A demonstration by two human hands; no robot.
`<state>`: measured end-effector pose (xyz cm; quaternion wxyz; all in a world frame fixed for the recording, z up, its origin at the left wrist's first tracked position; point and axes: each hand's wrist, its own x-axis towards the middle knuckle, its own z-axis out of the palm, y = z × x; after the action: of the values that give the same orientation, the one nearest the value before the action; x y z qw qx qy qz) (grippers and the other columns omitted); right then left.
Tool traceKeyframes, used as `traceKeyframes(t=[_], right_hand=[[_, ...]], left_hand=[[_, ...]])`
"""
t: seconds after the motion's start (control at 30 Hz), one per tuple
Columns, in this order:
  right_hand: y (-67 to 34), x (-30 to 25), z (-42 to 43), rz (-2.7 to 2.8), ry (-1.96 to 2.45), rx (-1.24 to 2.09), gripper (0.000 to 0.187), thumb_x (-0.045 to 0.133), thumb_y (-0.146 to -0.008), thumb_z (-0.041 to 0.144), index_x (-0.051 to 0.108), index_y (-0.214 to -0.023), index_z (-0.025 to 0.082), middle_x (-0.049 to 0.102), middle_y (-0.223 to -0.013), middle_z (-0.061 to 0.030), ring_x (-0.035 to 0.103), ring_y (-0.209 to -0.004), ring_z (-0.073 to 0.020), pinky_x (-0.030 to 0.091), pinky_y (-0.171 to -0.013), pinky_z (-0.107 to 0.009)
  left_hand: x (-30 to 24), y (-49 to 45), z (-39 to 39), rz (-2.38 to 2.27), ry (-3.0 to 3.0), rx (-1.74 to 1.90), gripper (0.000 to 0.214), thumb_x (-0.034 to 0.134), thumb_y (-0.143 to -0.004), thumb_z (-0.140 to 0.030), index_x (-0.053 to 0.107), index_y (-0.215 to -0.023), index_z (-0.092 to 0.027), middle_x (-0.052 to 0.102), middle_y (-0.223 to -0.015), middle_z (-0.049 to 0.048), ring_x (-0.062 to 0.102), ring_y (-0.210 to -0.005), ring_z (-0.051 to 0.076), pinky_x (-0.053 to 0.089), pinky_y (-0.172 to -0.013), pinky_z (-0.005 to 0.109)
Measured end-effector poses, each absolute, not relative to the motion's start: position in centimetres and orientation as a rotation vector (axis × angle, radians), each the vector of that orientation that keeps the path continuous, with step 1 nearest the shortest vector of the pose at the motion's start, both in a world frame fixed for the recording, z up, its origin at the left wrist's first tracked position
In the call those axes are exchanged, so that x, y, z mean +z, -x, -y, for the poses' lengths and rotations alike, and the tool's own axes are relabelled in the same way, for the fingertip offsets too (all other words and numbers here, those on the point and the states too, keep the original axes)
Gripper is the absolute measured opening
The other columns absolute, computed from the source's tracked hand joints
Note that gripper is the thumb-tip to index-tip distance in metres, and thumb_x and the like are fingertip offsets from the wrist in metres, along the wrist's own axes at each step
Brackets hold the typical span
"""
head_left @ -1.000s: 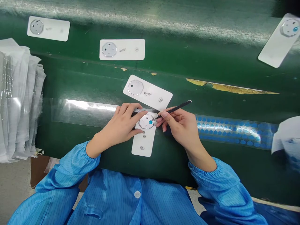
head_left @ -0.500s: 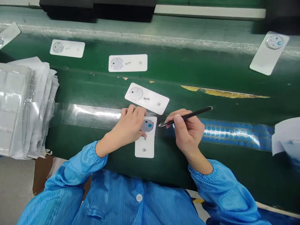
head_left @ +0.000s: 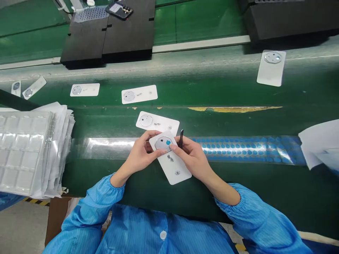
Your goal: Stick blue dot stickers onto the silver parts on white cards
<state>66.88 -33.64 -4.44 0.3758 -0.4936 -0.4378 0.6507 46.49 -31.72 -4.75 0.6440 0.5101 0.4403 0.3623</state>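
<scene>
A white rectangular plate (head_left: 174, 172) with a grey octagonal inset (head_left: 160, 144) is held tilted between both hands, its lower end turned to the right. My left hand (head_left: 137, 153) pinches its upper left edge, thumb on the face below the inset. My right hand (head_left: 196, 158) grips the right edge, its thumb against a small blue film dot (head_left: 168, 142) on the inset. Black tweezers (head_left: 181, 138) stay tucked in the right fingers, pointing up; their tips are hidden. Just behind lies a similar white plate (head_left: 164, 123), partly covered by the held one.
A clear strip of blue dots (head_left: 238, 150) runs along the bench to the right. Several more white plates (head_left: 139, 94) lie farther back. Clear blister trays (head_left: 23, 151) on white sheets are stacked at left. Black boxes (head_left: 127, 35) stand behind, a phone (head_left: 119, 10) on top.
The plate now slants to the right and both hands hold it. My right hand has moved left onto it, with the tweezers swung upright. The view has tilted up.
</scene>
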Motion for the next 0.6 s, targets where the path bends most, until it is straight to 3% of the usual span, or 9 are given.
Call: traceKeyframes(t=[0.3,0.47,0.6], right_hand=[[-67.1,-5.4,33.4,1.108,1.346,1.642,0.044,0.079,-0.086,0.064,0.069,-0.093,0.022,0.075,-0.082,-0.0050,0.072,-0.066,-0.0232,0.053,-0.052,-0.029],[-66.7,-4.9,33.2,1.137,1.394,1.570,0.049,0.078,-0.083,0.068,0.064,-0.080,0.021,0.070,-0.073,-0.0040,0.068,-0.061,-0.0207,0.050,-0.051,-0.028],[-66.8,-4.7,33.6,1.132,1.406,1.550,0.048,0.082,-0.077,0.066,0.067,-0.080,0.021,0.066,-0.068,-0.0020,0.063,-0.058,-0.0180,0.050,-0.050,-0.026]], left_hand=[[-4.7,-47.3,32.4,-1.004,-1.186,0.835,0.048,0.086,-0.085,-0.035,0.059,-0.123,-0.021,0.068,-0.115,0.0073,0.069,-0.094,0.018,0.062,-0.078,0.029],[-5.0,-47.5,32.6,-1.010,-1.187,0.874,0.046,0.086,-0.084,-0.032,0.059,-0.120,-0.021,0.068,-0.111,0.0063,0.069,-0.097,0.019,0.060,-0.080,0.029],[-5.5,-47.8,33.3,-1.014,-1.104,0.922,0.052,0.089,-0.080,-0.035,0.060,-0.119,-0.021,0.068,-0.115,0.0070,0.070,-0.095,0.019,0.058,-0.083,0.031]])
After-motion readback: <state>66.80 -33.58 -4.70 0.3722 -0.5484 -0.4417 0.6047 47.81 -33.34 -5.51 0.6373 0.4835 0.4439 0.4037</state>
